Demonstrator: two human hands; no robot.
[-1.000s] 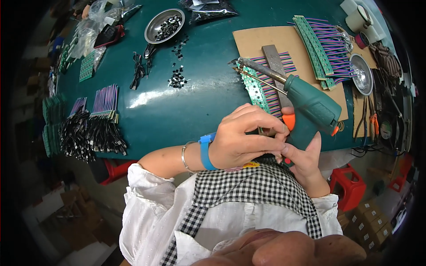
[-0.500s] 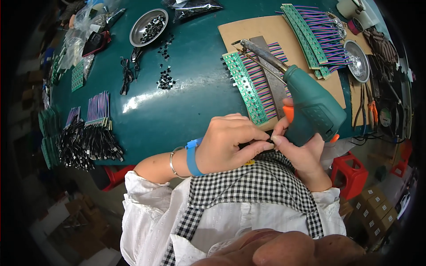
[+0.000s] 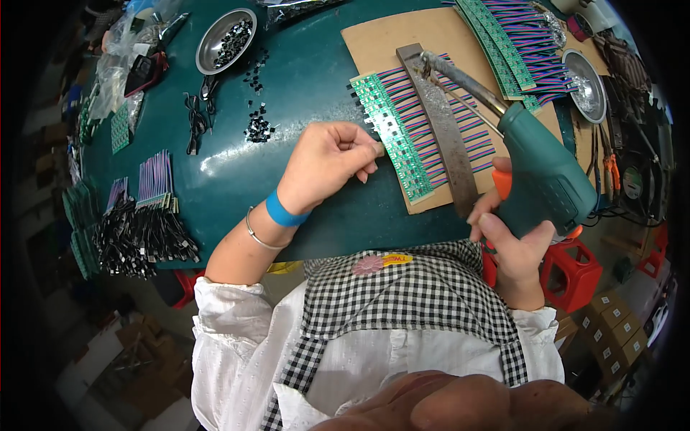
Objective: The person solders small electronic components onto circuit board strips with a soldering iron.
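My left hand (image 3: 327, 161), with a blue band on its wrist, has thumb and forefinger pinched together at the left edge of a green circuit board panel (image 3: 395, 140). Whatever sits between those fingertips is too small to make out. Small black parts stick out along that same edge near its far end. My right hand (image 3: 514, 248) is wrapped round the handle of a green soldering gun (image 3: 550, 176) with orange parts. The gun's metal tip points up and left, above a flat metal bar (image 3: 449, 133). Beneath the bar run striped wires (image 3: 474, 136) that lead from the panel.
Cardboard (image 3: 370, 43) lies under the panel. More wired boards (image 3: 496, 47) and a metal dish (image 3: 586, 86) are at the far right. A bowl of small black parts (image 3: 226, 42), a loose pile of them (image 3: 259, 126) and bundled black cables (image 3: 144, 230) lie to the left.
My hands have come apart from in front of the apron. The left went forward and left to the panel's edge; the right moved slightly right with the soldering gun.
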